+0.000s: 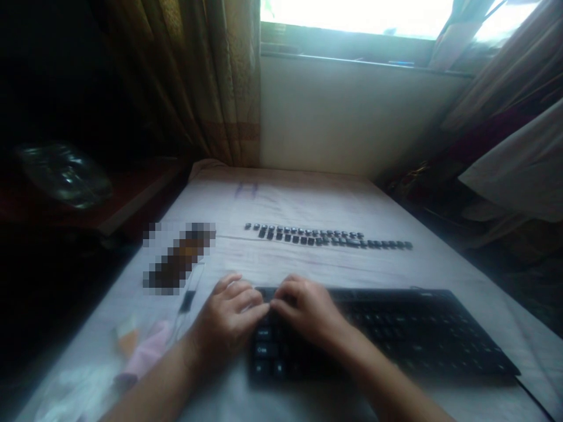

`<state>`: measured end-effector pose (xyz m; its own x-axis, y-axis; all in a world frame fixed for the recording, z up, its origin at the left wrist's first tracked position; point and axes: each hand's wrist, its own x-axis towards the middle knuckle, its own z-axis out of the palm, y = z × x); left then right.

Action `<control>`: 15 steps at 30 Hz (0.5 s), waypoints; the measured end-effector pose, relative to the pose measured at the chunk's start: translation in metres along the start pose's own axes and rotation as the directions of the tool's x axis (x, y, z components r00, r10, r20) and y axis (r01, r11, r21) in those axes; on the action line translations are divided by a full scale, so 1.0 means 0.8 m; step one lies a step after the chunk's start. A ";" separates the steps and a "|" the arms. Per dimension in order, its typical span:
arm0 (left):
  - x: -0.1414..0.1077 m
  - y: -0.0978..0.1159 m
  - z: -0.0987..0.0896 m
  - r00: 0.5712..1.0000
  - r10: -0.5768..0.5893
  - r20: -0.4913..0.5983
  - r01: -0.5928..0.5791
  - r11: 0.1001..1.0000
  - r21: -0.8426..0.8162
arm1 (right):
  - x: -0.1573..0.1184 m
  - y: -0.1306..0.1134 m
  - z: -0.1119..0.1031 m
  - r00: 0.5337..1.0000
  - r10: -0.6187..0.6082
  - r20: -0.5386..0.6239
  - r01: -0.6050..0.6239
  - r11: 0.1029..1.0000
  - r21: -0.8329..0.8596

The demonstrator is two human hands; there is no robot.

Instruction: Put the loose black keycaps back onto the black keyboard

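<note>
A black keyboard (396,328) lies across the front of the cloth-covered table, its left end under my hands. At its top left corner my left hand (235,308) is closed, with curled fingers and the thumb stretched toward the right hand. My right hand (310,308) is closed too, arching over the top row of keys, thumb and fingertips pressed together. The fingertips of both hands nearly meet; whatever is between them is too small or hidden. Beyond the keyboard, loose black keycaps (299,240) are lined up in two rows.
Left of my hands lie a pixelated dark and orange object (180,258), a small black item (187,300), a pink cloth (149,351) and clear plastic (74,387). The keyboard's cable (534,398) runs off at right. A curtain (233,76) and a window (356,17) are behind.
</note>
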<state>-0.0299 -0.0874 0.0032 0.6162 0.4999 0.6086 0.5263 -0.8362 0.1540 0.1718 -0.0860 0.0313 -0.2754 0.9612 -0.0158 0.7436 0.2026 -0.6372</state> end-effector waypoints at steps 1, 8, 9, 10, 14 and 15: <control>0.000 0.000 0.000 1.000 -0.002 0.000 0.002 1.000 -0.002 | 0.000 0.001 0.000 1.000 -0.003 0.005 0.003 1.000 0.005; 0.002 0.000 -0.002 1.000 0.014 0.005 -0.014 1.000 0.006 | 0.000 0.003 0.001 1.000 -0.003 0.014 0.002 1.000 0.024; 0.003 0.000 -0.003 1.000 0.021 0.008 -0.021 1.000 0.006 | -0.001 0.003 0.002 1.000 -0.003 0.015 0.002 1.000 0.022; 0.004 0.000 -0.003 1.000 0.028 0.014 -0.028 1.000 0.004 | -0.001 0.003 0.003 1.000 -0.006 0.013 0.006 1.000 0.017; 0.006 0.000 -0.003 0.999 0.025 0.030 -0.025 0.999 -0.025 | -0.001 0.004 0.007 0.999 -0.034 -0.022 0.033 0.999 -0.005; 0.005 -0.001 -0.003 1.000 0.014 0.024 -0.013 0.999 -0.047 | -0.001 0.005 0.007 0.999 -0.037 -0.026 0.037 0.999 -0.002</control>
<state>-0.0288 -0.0854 0.0072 0.6373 0.4930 0.5923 0.4900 -0.8525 0.1823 0.1715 -0.0872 0.0247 -0.2870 0.9575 0.0281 0.7339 0.2386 -0.6359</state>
